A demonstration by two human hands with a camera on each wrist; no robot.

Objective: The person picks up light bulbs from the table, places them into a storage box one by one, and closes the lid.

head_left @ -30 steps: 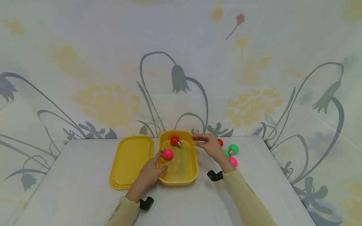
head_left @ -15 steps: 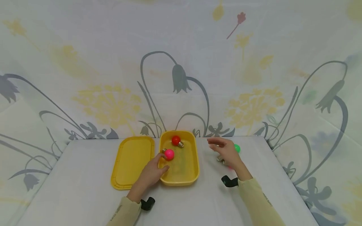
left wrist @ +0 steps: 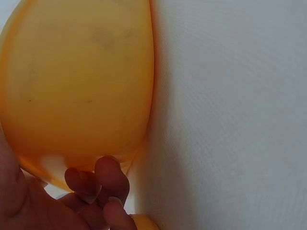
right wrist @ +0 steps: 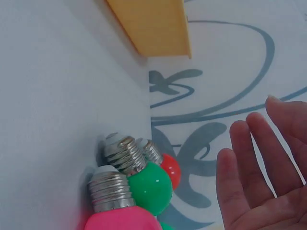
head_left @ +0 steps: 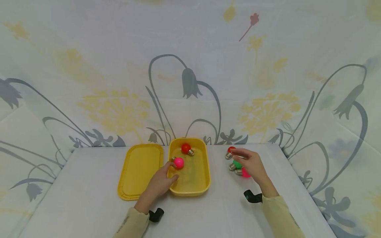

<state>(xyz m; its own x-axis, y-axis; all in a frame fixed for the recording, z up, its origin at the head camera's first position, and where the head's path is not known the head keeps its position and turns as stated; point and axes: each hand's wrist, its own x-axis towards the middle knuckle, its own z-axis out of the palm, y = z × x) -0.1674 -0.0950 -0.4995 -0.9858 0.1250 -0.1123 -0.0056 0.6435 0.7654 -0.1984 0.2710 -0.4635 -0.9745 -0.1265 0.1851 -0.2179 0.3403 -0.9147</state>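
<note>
My left hand [head_left: 159,181] grips the left wall of the yellow plastic box [head_left: 190,193], index finger and thumb over the rim and the other fingers [left wrist: 111,177] curled against the outside. Inside the box lie a pink light bulb [head_left: 179,163], close to my left index finger, and a red light bulb [head_left: 186,148]. My right hand [head_left: 256,167] hovers with fingers extended and nothing in them over the loose bulbs on the right. Below and beside it lie a red bulb [head_left: 231,149], a green bulb [right wrist: 152,189] and a pink bulb [right wrist: 122,219]. Another green bulb [right wrist: 167,226] barely shows behind.
A flat yellow lid [head_left: 140,173] lies on the white table [head_left: 193,218] left of the box. A flower-patterned cloth [head_left: 190,66] rises behind the table. Black wrist mounts [head_left: 253,197] stick out at both sleeves.
My right hand has moved right, from the box's right rim to over the loose bulbs, uncovering the red one. My left hand and the box have stayed put.
</note>
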